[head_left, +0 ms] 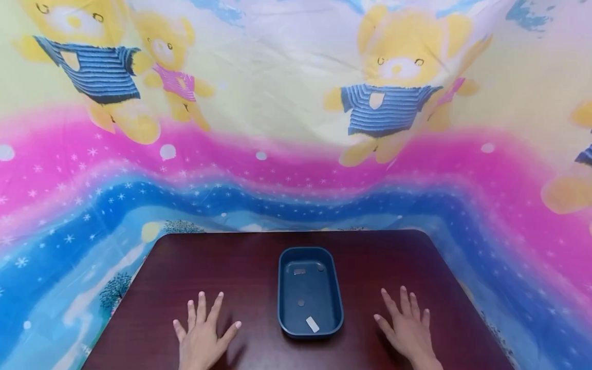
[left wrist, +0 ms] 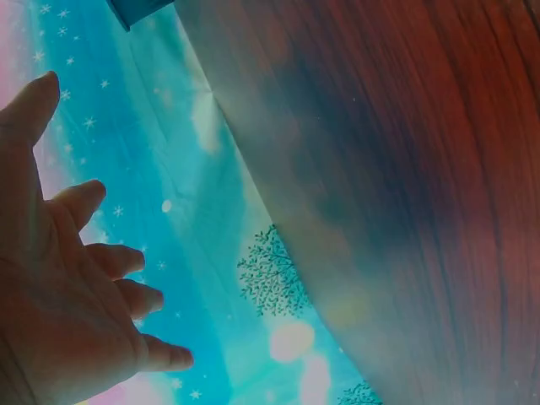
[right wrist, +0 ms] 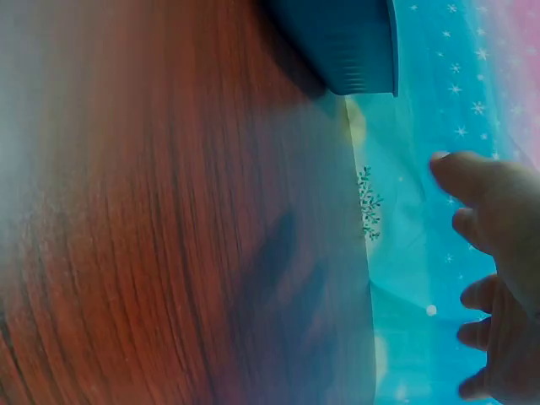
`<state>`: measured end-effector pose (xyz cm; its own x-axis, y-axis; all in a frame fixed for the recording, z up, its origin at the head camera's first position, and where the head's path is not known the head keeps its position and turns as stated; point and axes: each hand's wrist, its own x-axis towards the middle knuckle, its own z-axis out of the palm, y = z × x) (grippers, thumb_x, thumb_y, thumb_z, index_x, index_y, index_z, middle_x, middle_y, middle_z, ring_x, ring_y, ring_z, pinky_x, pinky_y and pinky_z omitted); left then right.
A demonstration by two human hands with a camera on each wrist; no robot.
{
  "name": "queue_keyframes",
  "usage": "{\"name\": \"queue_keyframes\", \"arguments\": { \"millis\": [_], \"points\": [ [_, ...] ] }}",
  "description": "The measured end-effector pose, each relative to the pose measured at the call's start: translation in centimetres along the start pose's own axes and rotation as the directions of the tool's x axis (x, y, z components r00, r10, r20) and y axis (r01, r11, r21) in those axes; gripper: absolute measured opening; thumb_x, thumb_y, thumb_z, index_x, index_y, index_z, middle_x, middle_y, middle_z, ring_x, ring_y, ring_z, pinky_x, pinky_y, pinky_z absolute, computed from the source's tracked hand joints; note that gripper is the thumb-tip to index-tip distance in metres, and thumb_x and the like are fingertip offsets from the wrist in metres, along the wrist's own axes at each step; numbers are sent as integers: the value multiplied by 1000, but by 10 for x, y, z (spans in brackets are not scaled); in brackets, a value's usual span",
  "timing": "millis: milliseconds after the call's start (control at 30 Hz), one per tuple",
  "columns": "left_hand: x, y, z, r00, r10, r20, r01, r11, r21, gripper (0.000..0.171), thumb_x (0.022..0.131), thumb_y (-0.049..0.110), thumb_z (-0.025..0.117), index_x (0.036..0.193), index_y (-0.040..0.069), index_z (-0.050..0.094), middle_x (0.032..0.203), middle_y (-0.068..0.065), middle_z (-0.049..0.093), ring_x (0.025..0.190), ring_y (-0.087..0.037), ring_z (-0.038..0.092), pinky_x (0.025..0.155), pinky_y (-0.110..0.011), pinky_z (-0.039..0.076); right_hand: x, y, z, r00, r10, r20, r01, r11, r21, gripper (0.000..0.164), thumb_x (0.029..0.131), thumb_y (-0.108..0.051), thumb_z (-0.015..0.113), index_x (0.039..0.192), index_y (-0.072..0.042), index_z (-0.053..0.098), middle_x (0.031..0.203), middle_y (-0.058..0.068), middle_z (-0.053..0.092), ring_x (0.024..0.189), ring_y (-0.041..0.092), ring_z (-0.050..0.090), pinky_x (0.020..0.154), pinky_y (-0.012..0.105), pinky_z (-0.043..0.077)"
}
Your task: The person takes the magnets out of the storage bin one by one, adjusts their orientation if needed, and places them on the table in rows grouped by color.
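A dark blue rounded plastic tray (head_left: 280, 293) stands on the brown table between the two hands. Inside it lie a pale rectangular piece (head_left: 312, 324) near the front, a small round disc (head_left: 301, 303), a small greyish rectangle (head_left: 299, 271) and another small round piece (head_left: 321, 267) at the back; their kind is too small to tell. To the tray's left my left hand (head_left: 202, 334) spreads its fingers, holding nothing. My right hand (head_left: 408, 329) is likewise spread on the other side, apart from the tray. In the right wrist view the tray's side (right wrist: 354, 42) shows at the top.
The dark wood-grain table (head_left: 222, 267) has rounded far corners. A cloth backdrop (head_left: 287, 123) printed with teddy bears, pink and blue bands and snowflakes hangs behind it and along both sides.
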<state>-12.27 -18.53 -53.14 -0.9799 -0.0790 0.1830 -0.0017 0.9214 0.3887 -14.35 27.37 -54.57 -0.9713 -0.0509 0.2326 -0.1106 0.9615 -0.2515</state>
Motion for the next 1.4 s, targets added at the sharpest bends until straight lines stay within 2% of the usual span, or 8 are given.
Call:
{"name": "queue_keyframes", "arguments": {
  "millis": [167, 267, 433, 767, 900, 1100, 1200, 1400],
  "points": [
    [-2, 4, -8, 992, 47, -119, -44, 999, 28, 50, 77, 32, 70, 122, 12, 61, 122, -24, 53, 101, -40, 54, 74, -57, 40, 2, -3, -4, 995, -68, -69, 67, 997, -23, 51, 80, -28, 71, 126, -9, 58, 117, 27, 55, 93, 43, 57, 62, 53, 46],
    [-4, 6, -12, 993, 41, -108, -38, 999, 35, 36, 77, 25, 69, 110, 10, 67, 110, -20, 60, 91, -37, 59, 68, -53, 43, 3, -6, -6, 997, -55, -49, 55, 998, -9, 42, 80, -25, 72, 117, -8, 64, 103, 19, 63, 81, 35, 62, 55, 46, 46],
    [-9, 12, -21, 1000, 4, -29, -4, 1000, 9, 38, 79, 27, 69, 112, 9, 67, 112, -22, 59, 93, -39, 58, 69, -53, 45, 2, -11, -9, 1000, -13, 6, 13, 999, 30, 40, 81, -27, 71, 116, -7, 64, 103, 18, 63, 76, 31, 62, 54, 43, 46],
    [-15, 39, -52, 998, 30, -60, -42, 977, -210, 46, 79, 31, 73, 119, 10, 63, 117, -23, 57, 103, -42, 55, 78, -59, 43, 5, -40, -25, 998, 15, 57, -34, 936, 351, 46, 82, -27, 72, 123, -8, 61, 118, 17, 59, 109, 38, 52, 88, 54, 40],
    [-13, 47, -43, 991, 72, -114, -101, 956, -274, 49, 76, 29, 77, 119, 10, 63, 117, -18, 59, 105, -38, 55, 82, -55, 43, 9, -47, -26, 987, 13, 162, -79, 909, 409, 51, 80, -30, 74, 124, -9, 59, 120, 15, 58, 112, 35, 51, 90, 52, 39],
    [-8, 62, -15, 955, 187, -232, -257, 910, -326, 52, 71, 24, 80, 117, 7, 63, 113, -9, 62, 104, -27, 58, 82, -46, 46, 22, -57, -33, 939, -32, 342, -145, 865, 480, 61, 75, -32, 77, 127, -7, 57, 122, 16, 56, 113, 37, 50, 88, 55, 39],
    [-6, 68, -2, 961, 204, -189, -263, 886, -383, 54, 72, 25, 79, 120, 7, 61, 115, -8, 61, 105, -26, 57, 82, -46, 46, 30, -65, -39, 918, -71, 391, -145, 857, 495, 62, 76, -30, 77, 128, -6, 55, 124, 18, 55, 114, 39, 48, 87, 58, 38],
    [-4, 79, 15, 983, 183, -24, -171, 851, -497, 59, 75, 33, 77, 125, 9, 57, 121, -11, 58, 110, -30, 53, 86, -50, 43, 43, -80, -39, 890, -171, 422, -103, 827, 553, 67, 75, -30, 78, 130, -2, 52, 123, 20, 55, 111, 38, 50, 84, 56, 41]
  ]
}}
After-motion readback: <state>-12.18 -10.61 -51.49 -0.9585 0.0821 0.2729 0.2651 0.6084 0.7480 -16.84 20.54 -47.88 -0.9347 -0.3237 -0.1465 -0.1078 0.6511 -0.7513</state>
